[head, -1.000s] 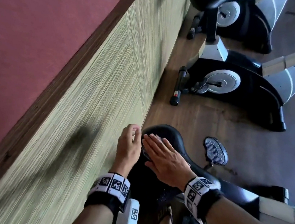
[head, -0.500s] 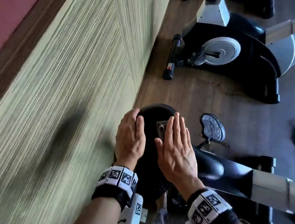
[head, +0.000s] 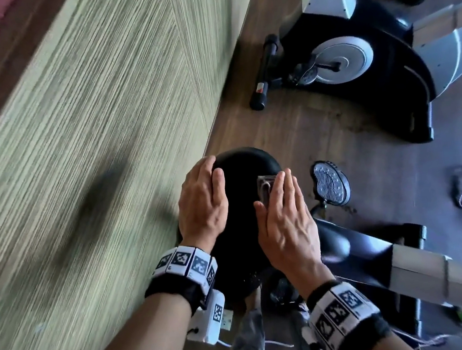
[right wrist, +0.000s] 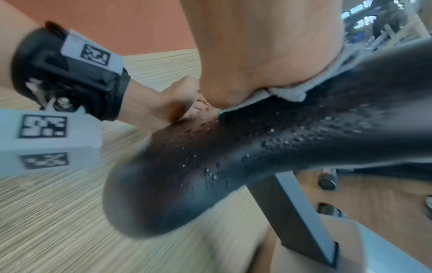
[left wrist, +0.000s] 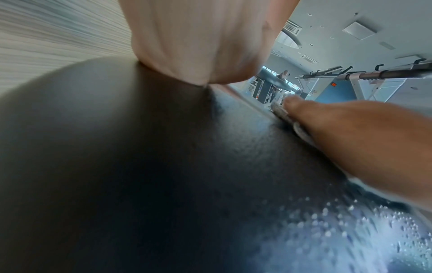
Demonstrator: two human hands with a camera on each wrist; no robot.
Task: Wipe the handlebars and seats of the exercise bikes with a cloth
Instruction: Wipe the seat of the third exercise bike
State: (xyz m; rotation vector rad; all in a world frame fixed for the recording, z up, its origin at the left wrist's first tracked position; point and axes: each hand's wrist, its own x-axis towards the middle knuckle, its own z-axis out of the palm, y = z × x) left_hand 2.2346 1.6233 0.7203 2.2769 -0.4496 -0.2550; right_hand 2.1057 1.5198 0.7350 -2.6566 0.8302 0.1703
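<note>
Right hand [head: 285, 223] flat, fingers straight, pressing folded cloth [head: 266, 189] onto right side of seat [head: 241, 173]. Left hand [head: 202, 200] also flat, palm down on seat's left edge, holding nothing, just steadying it. Hands apart, bare strip of saddle between.

Droplets [right wrist: 275, 140] beaded on seat nose near wrists (sprayed, I'd guess), so that part looks unwiped. Tip: keep palm pressure even, overlap strokes, drag cloth back over wet nose, refold if soaked.

Next bike [head: 362, 65] further along wall [head: 99, 103], handlebars out of view.
</note>
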